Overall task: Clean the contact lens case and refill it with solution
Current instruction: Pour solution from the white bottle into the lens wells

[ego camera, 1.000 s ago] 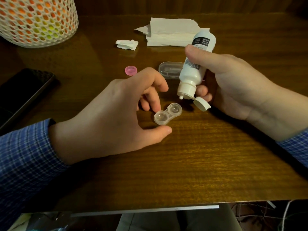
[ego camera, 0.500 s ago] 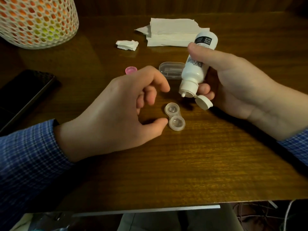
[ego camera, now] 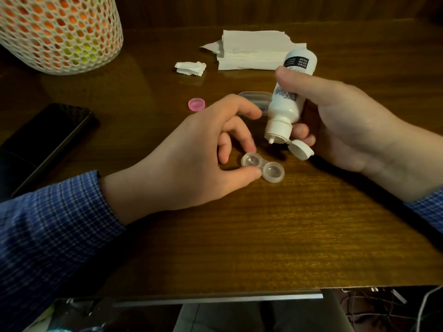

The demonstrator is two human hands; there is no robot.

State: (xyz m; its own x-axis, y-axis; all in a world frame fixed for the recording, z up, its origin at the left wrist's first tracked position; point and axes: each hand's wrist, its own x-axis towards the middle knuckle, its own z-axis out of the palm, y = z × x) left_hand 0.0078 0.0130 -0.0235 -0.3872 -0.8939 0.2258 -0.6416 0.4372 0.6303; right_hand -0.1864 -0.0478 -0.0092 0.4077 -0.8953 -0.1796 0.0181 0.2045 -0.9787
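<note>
- Head view: contact lens case [ego camera: 262, 167] lies on the desk [ego camera: 263, 236], long axis slanting from upper left to lower right.
- Left hand [ego camera: 191, 164] pinches its left well.
- Right hand [ego camera: 340, 125] grips the solution bottle [ego camera: 288, 99], nozzle just above and behind the case.

A shiny dark brown wooden surface [ego camera: 263, 236] fills most of the view. Behind it stands a dark wooden wall [ego camera: 263, 10]. The light is dim and warm. Below the front edge, thin cords [ego camera: 374, 312] lie in the dark.
</note>
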